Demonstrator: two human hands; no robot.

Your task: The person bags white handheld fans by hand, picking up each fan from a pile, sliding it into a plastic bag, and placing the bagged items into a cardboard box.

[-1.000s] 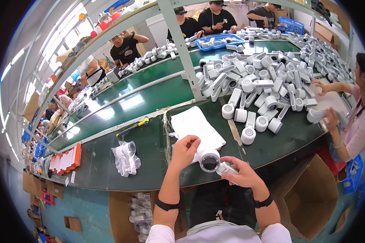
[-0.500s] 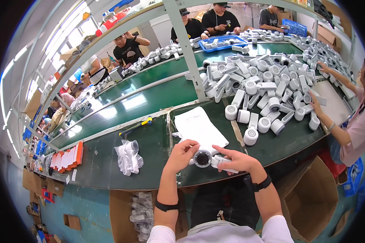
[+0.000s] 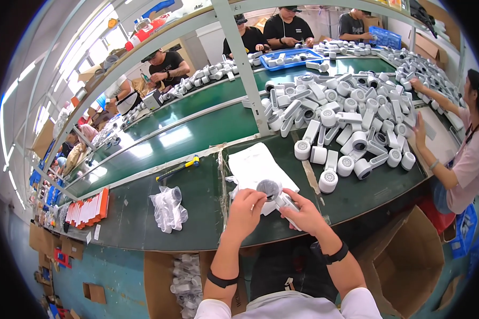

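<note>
A white hair dryer (image 3: pixel 287 203) with a round head is held up over the near edge of the bench. My right hand (image 3: pixel 307 213) is wrapped round its handle. At the rim of the head, my left hand (image 3: pixel 245 212) has its thumb and fingers pinched together. The head's round dark grey end tilts up toward me. Beneath and beyond it lies a white cloth or foam sheet (image 3: pixel 261 164). Left of my hands rest white pieces in a clear plastic bag (image 3: pixel 168 209).
A big pile of similar hair dryers (image 3: pixel 351 109) covers the bench at right, where a co-worker (image 3: pixel 457 159) reaches in. A yellow-and-black hammer (image 3: pixel 178 168) and orange-white cards (image 3: pixel 89 208) lie left. A green conveyor (image 3: pixel 197 130) runs behind; open cartons (image 3: pixel 407 260) stand below.
Both hands have raised the hair dryer slightly and tipped its head upward and away. My left fingers have shifted along the rim. The co-worker at right has drawn one hand back from the pile.
</note>
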